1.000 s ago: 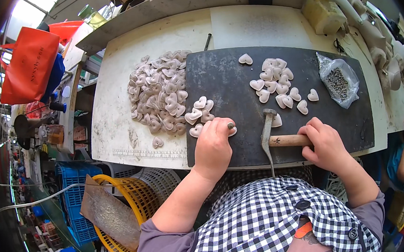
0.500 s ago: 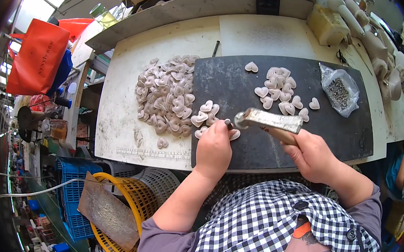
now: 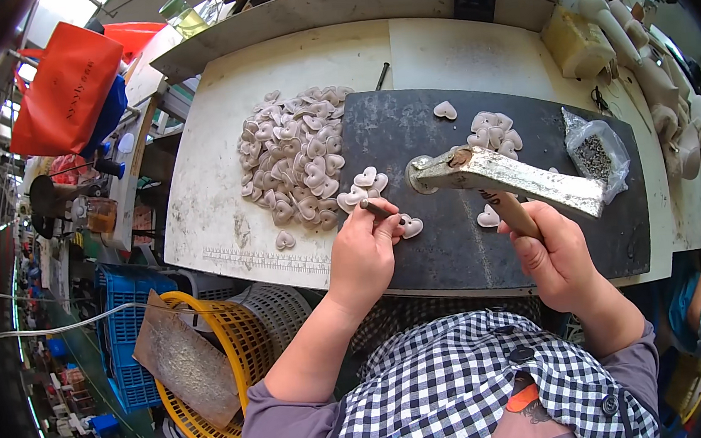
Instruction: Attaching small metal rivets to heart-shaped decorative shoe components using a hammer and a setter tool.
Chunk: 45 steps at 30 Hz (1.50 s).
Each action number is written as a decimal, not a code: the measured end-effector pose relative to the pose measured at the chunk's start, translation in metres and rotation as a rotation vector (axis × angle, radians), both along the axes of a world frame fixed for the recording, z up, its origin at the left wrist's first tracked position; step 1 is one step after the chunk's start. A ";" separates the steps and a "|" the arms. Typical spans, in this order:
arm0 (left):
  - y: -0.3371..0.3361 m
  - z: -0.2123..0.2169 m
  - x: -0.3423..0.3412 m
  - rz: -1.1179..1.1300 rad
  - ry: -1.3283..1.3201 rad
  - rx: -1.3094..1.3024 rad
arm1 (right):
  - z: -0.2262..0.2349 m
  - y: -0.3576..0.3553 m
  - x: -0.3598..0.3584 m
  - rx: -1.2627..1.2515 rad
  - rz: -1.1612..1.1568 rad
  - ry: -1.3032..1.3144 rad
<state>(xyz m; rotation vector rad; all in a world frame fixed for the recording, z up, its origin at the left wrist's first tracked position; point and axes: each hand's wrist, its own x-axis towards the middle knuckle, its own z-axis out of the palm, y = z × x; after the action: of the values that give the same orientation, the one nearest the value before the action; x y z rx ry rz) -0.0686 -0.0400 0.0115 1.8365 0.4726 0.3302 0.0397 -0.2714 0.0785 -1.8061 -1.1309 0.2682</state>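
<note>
My left hand grips a short dark metal punch, slanted so its lower end is at a pale heart-shaped piece on the dark board; whether they touch I cannot tell. In my right hand is a hammer, held by its wooden handle, its worn metal head raised above the board. A few hearts are clustered just beyond my left hand. More hearts lie toward the right, partly hidden by the hammer, with a single heart farther back.
A large heap of hearts covers part of the pale tabletop at left. On the board's right sits a clear plastic bag of small metal bits. Behind the board lies a dark rod. A yellow basket stands below left.
The hammer has risen away from the punch, and its head looks larger. My left hand has shifted slightly left and down, and the punch now leans visibly over the heart.
</note>
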 end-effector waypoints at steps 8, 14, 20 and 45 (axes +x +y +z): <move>-0.002 -0.004 0.000 -0.021 -0.033 0.159 | -0.013 -0.004 -0.005 -0.110 -0.046 0.113; -0.001 -0.002 0.004 -0.107 -0.024 0.461 | -0.018 -0.005 -0.004 -0.123 -0.059 0.160; -0.013 -0.009 0.012 -0.105 -0.148 0.801 | -0.006 -0.018 -0.006 -0.094 -0.013 0.136; -0.019 -0.003 0.010 -0.068 -0.037 0.819 | -0.032 -0.023 0.007 -0.246 -0.194 0.428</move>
<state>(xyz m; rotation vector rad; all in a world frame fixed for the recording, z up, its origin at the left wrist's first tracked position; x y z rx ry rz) -0.0591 -0.0589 0.0086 2.6243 0.2556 0.5654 0.0463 -0.2944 0.0467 -1.9339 -0.6389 0.6663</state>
